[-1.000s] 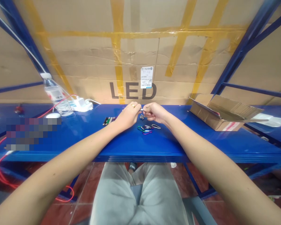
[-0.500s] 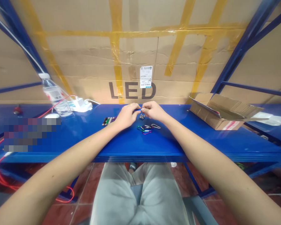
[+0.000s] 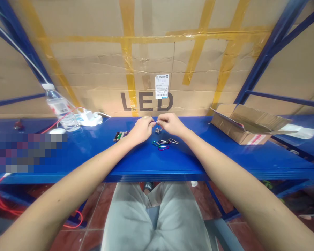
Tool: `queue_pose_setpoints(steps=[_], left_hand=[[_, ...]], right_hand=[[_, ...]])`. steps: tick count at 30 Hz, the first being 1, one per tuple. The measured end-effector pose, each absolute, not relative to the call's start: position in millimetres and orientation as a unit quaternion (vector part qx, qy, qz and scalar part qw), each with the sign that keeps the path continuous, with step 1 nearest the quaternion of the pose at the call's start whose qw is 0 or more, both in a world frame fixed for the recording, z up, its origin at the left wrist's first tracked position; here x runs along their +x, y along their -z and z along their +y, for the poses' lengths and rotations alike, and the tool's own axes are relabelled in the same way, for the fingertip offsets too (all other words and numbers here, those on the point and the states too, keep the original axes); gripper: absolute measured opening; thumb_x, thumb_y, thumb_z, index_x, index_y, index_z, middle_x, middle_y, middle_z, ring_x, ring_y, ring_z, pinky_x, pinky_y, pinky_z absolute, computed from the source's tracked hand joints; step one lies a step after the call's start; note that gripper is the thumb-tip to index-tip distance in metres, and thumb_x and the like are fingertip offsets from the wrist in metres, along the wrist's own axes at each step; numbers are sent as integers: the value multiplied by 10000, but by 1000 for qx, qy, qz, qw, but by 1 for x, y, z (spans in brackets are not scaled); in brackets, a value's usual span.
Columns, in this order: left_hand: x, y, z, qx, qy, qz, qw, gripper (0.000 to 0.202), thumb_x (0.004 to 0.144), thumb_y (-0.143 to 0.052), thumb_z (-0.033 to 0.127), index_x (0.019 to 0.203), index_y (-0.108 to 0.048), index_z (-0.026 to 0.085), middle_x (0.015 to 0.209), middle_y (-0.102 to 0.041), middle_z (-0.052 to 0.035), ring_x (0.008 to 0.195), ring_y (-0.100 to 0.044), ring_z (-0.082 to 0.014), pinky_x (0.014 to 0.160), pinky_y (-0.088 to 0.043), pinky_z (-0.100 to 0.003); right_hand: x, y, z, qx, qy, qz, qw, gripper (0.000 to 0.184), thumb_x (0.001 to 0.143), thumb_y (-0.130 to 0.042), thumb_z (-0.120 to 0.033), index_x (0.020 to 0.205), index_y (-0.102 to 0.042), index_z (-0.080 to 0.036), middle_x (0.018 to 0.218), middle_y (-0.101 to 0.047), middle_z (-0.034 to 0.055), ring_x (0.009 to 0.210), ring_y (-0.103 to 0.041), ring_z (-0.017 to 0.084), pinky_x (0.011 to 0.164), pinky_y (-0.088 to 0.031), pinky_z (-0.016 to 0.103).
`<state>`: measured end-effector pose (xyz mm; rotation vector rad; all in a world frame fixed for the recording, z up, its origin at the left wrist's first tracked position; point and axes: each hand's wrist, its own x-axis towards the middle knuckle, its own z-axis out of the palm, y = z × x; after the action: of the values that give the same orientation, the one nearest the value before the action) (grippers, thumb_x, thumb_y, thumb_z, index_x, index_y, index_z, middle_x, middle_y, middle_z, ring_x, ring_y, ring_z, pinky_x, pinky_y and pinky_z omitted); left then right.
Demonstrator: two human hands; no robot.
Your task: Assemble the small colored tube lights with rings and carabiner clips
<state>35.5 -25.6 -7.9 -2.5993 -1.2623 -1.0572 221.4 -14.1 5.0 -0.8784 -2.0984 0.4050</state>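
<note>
My left hand (image 3: 144, 128) is closed, its thumb and fingers pinching a slim blue tube that is now almost wholly covered by the fingers. Fingertips of my right hand (image 3: 170, 122) meet in a pinch right at the end of it; whatever they grip is too small to make out. Just below the fingertips lies a little heap of silvery metal parts (image 3: 158, 130). Nearer to me several coloured carabiners (image 3: 163, 142) lie loosely together. Beside my left wrist, several short tubes (image 3: 119, 136) in black, green, silver and purple form a row, partly hidden by the forearm.
An open cardboard box (image 3: 253, 134) stands on the right of the blue table (image 3: 157, 162). On the left are a water bottle (image 3: 61, 108), a white power strip (image 3: 90, 118) and a red cable (image 3: 59, 121). A large cardboard panel (image 3: 99, 76) closes off the back.
Both hands stay together over the metal parts. The blue tube, visible between them before, is now mostly covered by the fingers. The view has shifted slightly.
</note>
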Motion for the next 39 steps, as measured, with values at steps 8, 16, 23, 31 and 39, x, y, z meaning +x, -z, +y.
queue_pose_setpoints(steps=[8,16,23,31,39], left_hand=[[33,15,-30,-858,342,-373,92,139,986,-501,203,930,-620,158,900,-695,-110,845,-657,-242,785,-514,-358],[33,13,-35,-865,324,-358,136,138,971,-421,130,898,-525,185,887,-637,-103,862,-605,-240,788,-496,-360],[39,16,-33,-853,354,-357,141,159,1000,-408,196,971,-559,154,981,-639,-134,975,-598,-259,922,-500,-421],[37,14,-32,-841,325,-417,114,181,993,-455,212,910,-611,172,868,-684,-111,823,-650,-258,763,-515,-381],[30,17,-29,-855,381,-343,84,73,927,-583,152,865,-581,190,831,-674,-50,786,-638,-207,735,-486,-310]], right_hand=[[218,-6,-18,-384,-312,-771,400,204,769,-562,-151,567,-542,-174,452,-465,-30,458,-406,93,481,-302,233],[215,-14,-28,-376,-550,-634,393,141,628,-531,-60,544,-503,-170,411,-371,-39,385,-210,53,381,-128,205],[214,-16,-30,-384,-477,-674,414,204,751,-566,-108,567,-511,-176,430,-380,-48,389,-278,62,385,-183,215],[216,-8,-18,-391,-299,-773,399,215,783,-539,-121,572,-543,-165,462,-461,-41,451,-406,79,475,-297,225],[216,-11,-25,-419,-412,-712,384,214,758,-563,-117,552,-536,-172,402,-398,-47,365,-309,70,394,-217,226]])
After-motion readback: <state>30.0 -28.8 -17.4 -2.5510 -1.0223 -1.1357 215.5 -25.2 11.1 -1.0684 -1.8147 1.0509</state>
